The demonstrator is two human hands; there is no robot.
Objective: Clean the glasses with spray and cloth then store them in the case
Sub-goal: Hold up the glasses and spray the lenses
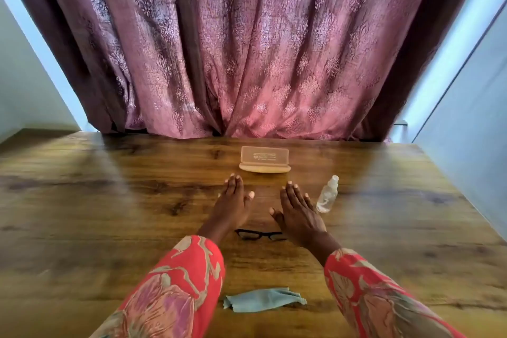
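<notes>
Glasses (259, 235) lie left-to-right between flat, empty left hand (233, 200) and right hand (297, 211), fingers spread, pointing far.

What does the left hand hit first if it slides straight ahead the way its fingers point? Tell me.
Probably the case. The left hand lies flat and open on the table, fingers pointing away and slightly right, toward the case's left end. Only bare wood lies between, though it might just pass that end.
</notes>
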